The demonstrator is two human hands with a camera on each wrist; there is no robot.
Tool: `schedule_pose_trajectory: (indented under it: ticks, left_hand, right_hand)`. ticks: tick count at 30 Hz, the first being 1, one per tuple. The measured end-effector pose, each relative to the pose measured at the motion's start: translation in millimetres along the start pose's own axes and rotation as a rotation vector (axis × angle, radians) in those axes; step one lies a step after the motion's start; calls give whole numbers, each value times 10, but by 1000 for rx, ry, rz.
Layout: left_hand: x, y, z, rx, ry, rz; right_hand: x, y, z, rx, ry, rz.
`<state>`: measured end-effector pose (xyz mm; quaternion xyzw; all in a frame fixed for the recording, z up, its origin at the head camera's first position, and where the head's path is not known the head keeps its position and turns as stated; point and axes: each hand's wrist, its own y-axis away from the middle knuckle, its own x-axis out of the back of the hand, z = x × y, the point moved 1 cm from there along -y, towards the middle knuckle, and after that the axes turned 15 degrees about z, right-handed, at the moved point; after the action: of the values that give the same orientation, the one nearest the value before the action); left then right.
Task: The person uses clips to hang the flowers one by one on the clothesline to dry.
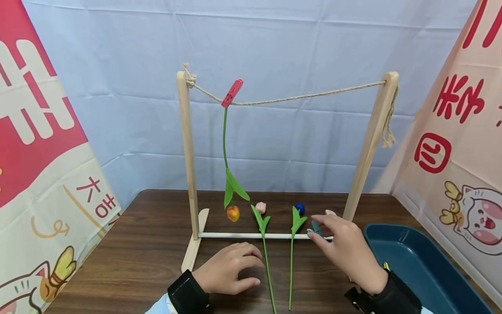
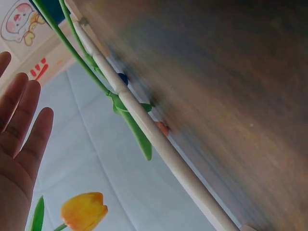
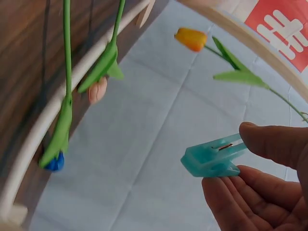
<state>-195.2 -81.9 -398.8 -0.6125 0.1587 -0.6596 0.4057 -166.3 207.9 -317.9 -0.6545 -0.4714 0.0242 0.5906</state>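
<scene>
Currently, a teal clip (image 3: 211, 158) sits in the right hand (image 1: 347, 244), pinched between thumb and fingertips, above the right part of the table (image 1: 149, 235). From the head view the fingers cover much of it; the right wrist view shows it more fully. The left hand (image 1: 231, 268) holds nothing, its fingers apart and slightly bent, near the stem of a pink flower (image 1: 260, 207).

That flower and a blue flower (image 1: 300, 208) to its right lie across a white rod (image 1: 231, 235), heads on the far side; leaves partly hide both blooms. The near end of the pink flower's stem runs to the picture's bottom edge.

Farther left, an orange-yellow flower (image 1: 233, 213) hangs head down from a red clip (image 1: 232, 93) on a rope (image 1: 294, 99) tied between two wooden posts (image 1: 186, 152). The right hand and arm hide most of the right post's foot.

On the right, a dark blue tray (image 1: 415, 261) is cut off at the bottom; something yellow peeks out by the wrist, too covered to identify.

Left and right, printed cloths (image 1: 459, 165) carry cartoon cats and East Asian characters: large white ones on red at left, cropped; red ones at right, one framed. Slant and cropping keep me from reading them surely.
</scene>
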Motion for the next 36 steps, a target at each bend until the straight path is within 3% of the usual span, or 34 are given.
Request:
schedule_pose_trajectory:
  ticks: [17, 36]
  left_hand:
    - [0, -2, 3, -15, -8, 10]
    - [-37, -8, 25, -16, -46, 14]
  right_hand:
    - [-432, 262, -162, -92, -170, -77]
    - [-614, 435, -210, -79, -319, -199]
